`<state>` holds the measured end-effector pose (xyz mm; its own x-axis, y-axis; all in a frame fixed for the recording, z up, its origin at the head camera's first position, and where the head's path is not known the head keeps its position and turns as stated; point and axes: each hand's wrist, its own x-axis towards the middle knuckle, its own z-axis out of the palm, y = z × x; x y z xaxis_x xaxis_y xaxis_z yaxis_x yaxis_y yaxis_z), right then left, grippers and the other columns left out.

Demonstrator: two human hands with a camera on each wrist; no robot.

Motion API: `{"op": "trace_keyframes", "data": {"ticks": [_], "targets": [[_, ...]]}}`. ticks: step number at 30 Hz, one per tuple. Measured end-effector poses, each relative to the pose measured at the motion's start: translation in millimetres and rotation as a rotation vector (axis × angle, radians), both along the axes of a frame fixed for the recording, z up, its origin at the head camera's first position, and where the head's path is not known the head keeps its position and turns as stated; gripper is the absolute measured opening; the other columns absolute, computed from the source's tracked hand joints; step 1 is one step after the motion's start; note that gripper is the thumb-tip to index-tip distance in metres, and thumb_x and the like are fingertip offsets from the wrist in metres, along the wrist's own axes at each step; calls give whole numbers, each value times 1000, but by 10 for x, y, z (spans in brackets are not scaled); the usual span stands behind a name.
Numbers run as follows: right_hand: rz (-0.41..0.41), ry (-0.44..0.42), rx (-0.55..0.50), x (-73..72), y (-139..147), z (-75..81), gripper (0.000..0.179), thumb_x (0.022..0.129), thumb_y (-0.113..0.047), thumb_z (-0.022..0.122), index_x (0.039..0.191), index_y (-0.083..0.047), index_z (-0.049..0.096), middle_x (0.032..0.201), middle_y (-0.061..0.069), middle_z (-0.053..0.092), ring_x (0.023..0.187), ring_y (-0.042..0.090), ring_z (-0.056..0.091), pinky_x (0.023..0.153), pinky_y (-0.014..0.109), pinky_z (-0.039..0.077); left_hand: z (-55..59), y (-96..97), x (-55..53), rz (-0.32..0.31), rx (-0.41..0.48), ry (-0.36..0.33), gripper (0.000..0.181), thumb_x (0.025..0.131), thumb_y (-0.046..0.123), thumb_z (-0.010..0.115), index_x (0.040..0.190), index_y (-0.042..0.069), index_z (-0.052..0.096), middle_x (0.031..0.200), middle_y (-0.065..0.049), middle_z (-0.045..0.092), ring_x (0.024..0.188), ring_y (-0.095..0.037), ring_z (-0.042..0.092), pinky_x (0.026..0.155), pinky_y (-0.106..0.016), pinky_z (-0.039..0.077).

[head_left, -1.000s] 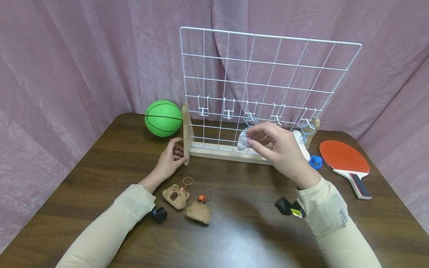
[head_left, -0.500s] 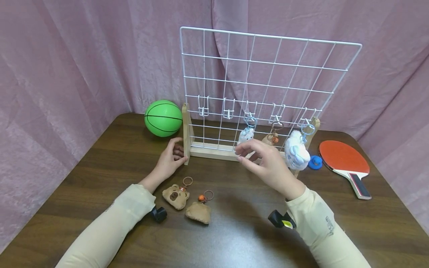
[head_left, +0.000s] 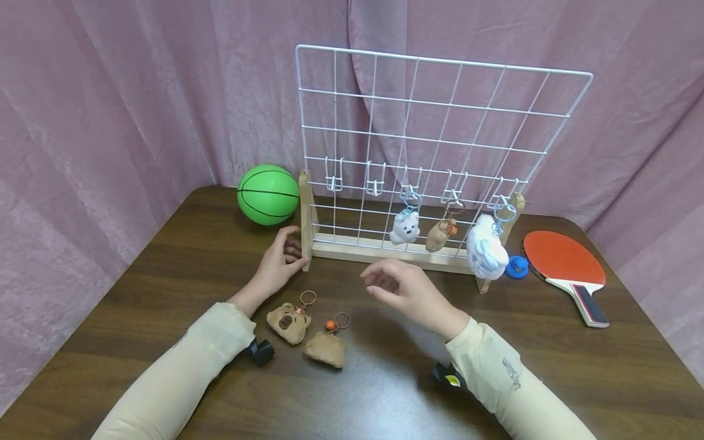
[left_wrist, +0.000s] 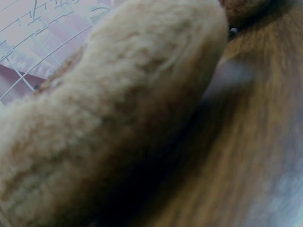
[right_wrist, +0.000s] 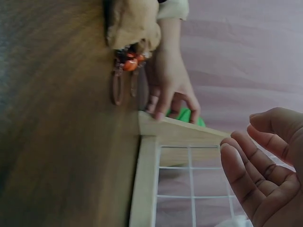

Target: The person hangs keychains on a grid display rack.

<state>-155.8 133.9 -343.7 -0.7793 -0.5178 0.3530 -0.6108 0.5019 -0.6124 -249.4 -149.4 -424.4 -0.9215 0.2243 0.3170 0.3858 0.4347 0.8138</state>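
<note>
Nearest, a brown plush keychain (head_left: 326, 350) lies on the surface (head_left: 385, 391), face not showing; a second plush keychain (head_left: 287, 322), a bear face up, lies just beside it. Both look light and soft, likely to squash under a pinch without harm and unlikely to slip. The stiff ring (head_left: 343, 320) is narrow and, I judge, free to swing on its link; a hold on the plush near the bead (head_left: 330, 325) should keep the ring steadier.

The right hand (head_left: 407, 293) is above the surface, its fingers loosely bent, a gap to the thumb and nothing held. Both brown toys lie to its left and nearer the person, well apart from its fingers.

Farther, the left hand (head_left: 279, 260) touches the wooden post (head_left: 305, 208) with relaxed, spread fingers; the toys lie nearer the person than these. Beyond, three toys, one white (head_left: 406, 228), hang from the wire rack (head_left: 418, 58).
</note>
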Motion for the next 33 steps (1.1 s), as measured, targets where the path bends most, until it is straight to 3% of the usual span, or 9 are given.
{"op": "trace_keyframes", "data": {"ticks": [9,33], "targets": [[65,-86,84,-34,-117,-197,21,88,-12,67,108,-6,64,97,8,69,85,15,64,73,30,56,0,5,4,-5,1,2,66,83,-5,69,138,5,33,107,-24,57,94,-35,62,79,-39,57],[147,-60,314,-96,-353,-414,23,84,-11,70,106,-7,66,98,4,66,88,15,64,79,22,53,-18,-6,-13,4,-2,4,66,83,-5,68,138,4,33,107,-24,57,93,-35,62,79,-39,57]]}}
